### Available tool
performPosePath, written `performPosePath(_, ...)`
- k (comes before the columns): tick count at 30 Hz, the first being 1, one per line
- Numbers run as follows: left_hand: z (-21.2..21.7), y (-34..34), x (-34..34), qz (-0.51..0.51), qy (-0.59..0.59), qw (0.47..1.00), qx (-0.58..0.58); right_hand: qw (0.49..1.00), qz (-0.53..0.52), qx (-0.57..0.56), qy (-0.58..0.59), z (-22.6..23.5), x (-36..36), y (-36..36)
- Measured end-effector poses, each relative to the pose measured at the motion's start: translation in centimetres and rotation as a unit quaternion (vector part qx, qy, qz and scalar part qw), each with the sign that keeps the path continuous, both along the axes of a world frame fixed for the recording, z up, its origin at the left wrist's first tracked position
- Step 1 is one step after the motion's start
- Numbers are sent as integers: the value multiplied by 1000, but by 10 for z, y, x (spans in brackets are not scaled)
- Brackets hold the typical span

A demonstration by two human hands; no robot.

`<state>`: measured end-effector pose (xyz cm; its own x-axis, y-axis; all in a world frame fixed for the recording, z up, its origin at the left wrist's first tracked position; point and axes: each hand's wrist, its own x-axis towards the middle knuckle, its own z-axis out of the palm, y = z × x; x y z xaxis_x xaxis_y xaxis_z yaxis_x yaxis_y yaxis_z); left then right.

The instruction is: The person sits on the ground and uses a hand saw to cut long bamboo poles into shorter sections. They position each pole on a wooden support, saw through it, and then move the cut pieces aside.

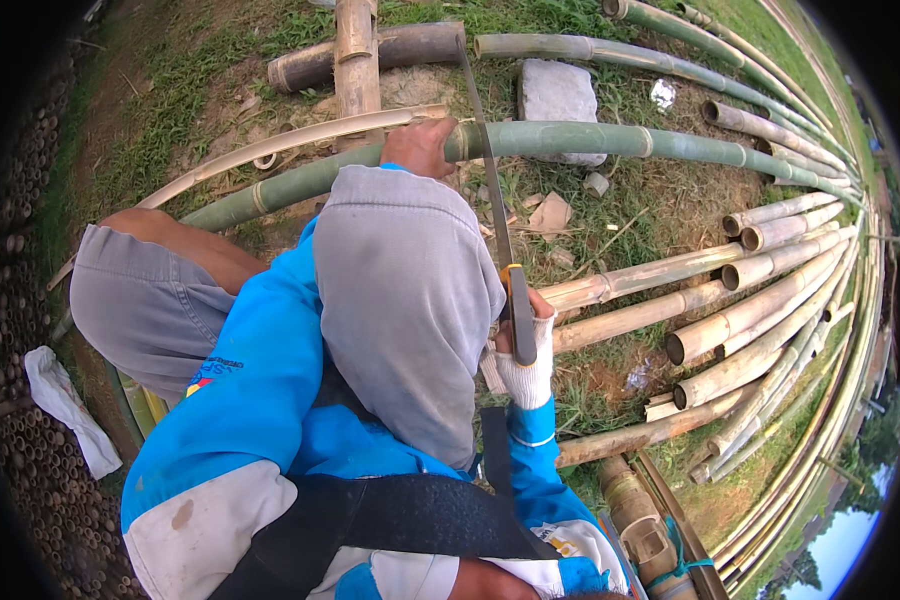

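A long green bamboo pole (600,139) runs across in front of me, bending toward the right rim. My left hand (420,147) is closed around it, just left of a handsaw (497,205). The saw's narrow blade crosses the pole close to a joint; whether its teeth are in the wall I cannot tell. In a white knitted glove that leaves the fingers bare, my right hand (526,345) grips the saw's black and yellow handle. A split bamboo strip (280,143) lies beside the pole, beyond it on the left.
A grey stone block (557,90) sits under the pole. Farther off, a dark bamboo piece (415,45) lies by an upright-looking bamboo post (357,80). Several cut poles (745,325) fan out at right. A white cloth (70,410) lies at left, near many stacked bamboo ends (40,510).
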<state>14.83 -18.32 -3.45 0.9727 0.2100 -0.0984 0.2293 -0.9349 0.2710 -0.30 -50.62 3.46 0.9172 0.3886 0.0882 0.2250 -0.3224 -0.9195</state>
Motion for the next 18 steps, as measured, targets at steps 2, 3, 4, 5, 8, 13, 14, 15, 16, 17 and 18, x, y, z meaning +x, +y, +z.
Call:
performPosePath(2, -3, -8, -2, -5, -17, 1000, -3, 985, 3, -147, -95, 9, -66, -59)
performPosePath(3, -2, -6, -1, -12, -28, 1000, -1, 992, -12, -118, -29, 33, -94, -59)
performPosePath(4, 2, -2, 4, -12, -40, 999, -9, 995, -18, -103, 3, 43, -98, -55)
performPosePath(5, 1, -3, 4, -6, -34, 999, -9, 995, -21, -96, 10, 38, -93, -55)
performPosePath(8, -12, -8, -3, -7, -71, 997, -6, 998, -7, -45, -32, -9, -31, -23)
performPosePath(13, 5, -12, 7, -9, -53, 998, -17, 998, -11, 43, -49, -23, 121, 87)
performPosePath(14, 7, -10, 8, -17, -37, 999, -27, 998, -14, 46, -47, -17, 115, 86)
performPosePath(15, 7, -10, 7, -26, -21, 999, -38, 998, -16, 47, -44, -10, 105, 83)
performPosePath(16, 8, -4, 9, -8, -29, 999, -18, 998, -15, 52, -44, -6, 100, 85)
performPosePath(17, 5, -7, 3, -14, -19, 1000, -13, 998, -14, 48, -35, -28, 76, 57)
performPosePath(18, 6, 1, 6, -9, -15, 1000, 4, 999, -8, 25, -26, -20, 41, 32)
